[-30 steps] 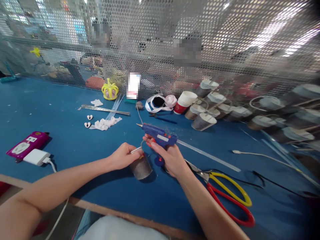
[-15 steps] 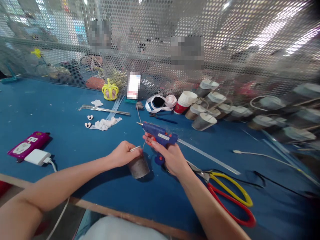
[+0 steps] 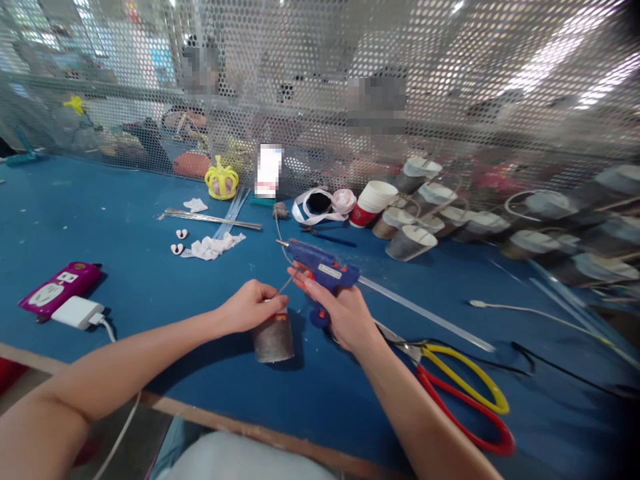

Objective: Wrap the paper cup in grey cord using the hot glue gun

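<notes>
My left hand (image 3: 257, 305) is closed on the upper part of a small grey wrapped cup (image 3: 274, 340) near the table's front. A strip of red and yellow shows on the cup under my thumb. In my right hand (image 3: 345, 313) is a blue glue gun (image 3: 323, 265), its nozzle pointing left and a long clear glue stick (image 3: 425, 312) sticking out behind. Thin grey cord (image 3: 286, 288) runs from the cup past my right fingers, towards a small ball of cord (image 3: 281, 210) farther back.
Scissors (image 3: 465, 380) with yellow and red handles lie by my right forearm. Stacked paper cups (image 3: 375, 202) and several grey wrapped cups (image 3: 411, 243) stand at the back right. A purple power strip (image 3: 60, 290) with a white plug is at left. Perforated mesh (image 3: 300, 67) rises behind.
The cup has tilted and turned slightly in my left hand, bringing the red and yellow strip into view. The cord between my hands has shifted. My right hand still holds the glue gun.
</notes>
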Available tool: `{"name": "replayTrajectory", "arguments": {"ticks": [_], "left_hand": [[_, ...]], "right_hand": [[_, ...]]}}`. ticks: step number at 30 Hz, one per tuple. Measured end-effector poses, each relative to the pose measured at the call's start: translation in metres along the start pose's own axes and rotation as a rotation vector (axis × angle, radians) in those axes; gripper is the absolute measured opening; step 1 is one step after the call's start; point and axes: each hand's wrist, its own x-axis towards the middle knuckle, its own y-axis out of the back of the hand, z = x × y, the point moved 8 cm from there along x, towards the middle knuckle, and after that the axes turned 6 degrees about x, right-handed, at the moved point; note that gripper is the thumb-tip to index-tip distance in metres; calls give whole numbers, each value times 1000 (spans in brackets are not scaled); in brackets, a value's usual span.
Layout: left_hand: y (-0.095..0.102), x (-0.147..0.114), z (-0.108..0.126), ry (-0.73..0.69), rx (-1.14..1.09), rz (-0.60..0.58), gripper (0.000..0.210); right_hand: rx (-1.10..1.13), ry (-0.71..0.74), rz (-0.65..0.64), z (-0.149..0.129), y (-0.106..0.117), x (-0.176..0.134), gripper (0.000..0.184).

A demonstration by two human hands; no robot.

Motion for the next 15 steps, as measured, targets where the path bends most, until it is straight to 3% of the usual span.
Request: {"name": "replayTrajectory", "arguments": {"ticks": [5,8,12,15], "left_hand": [[30,1,-2,10,-114,250,41],[42,-1,1,-37,-60,343,41],[43,-6,8,-123,213,351,40],[39,-7,13,-166,329,312,38]], "right_hand": [[-193,61,158,-18,20,-6,25],[-419,27,122,-25,21,-15,25],[-705,-119,9,-18,16,-27,29],[-781,-173,-8,-17,13,-32,29]]}}
